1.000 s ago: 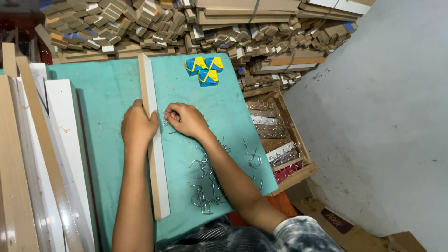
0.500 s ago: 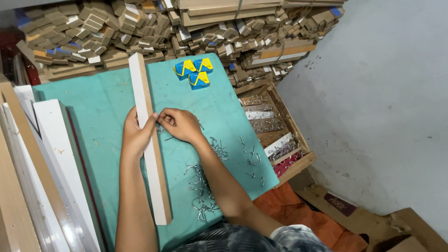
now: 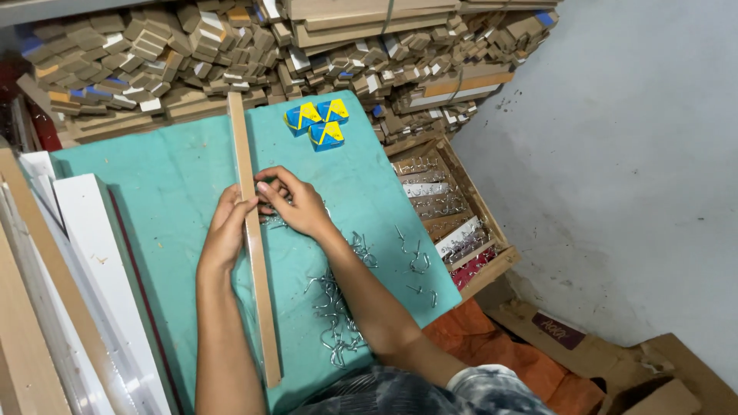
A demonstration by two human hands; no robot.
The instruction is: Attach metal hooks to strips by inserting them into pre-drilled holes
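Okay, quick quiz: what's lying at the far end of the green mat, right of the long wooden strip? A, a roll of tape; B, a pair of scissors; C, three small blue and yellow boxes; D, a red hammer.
C: three small blue and yellow boxes sit clustered on the green mat, just right of the wooden strip.

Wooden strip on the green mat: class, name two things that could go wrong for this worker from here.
1. The strip is long and narrow, steadied only by the left hand near its middle; it might pivot or slide.
2. Loose metal hooks lie beside the right hand and forearm; they could prick skin or get swept off the mat.
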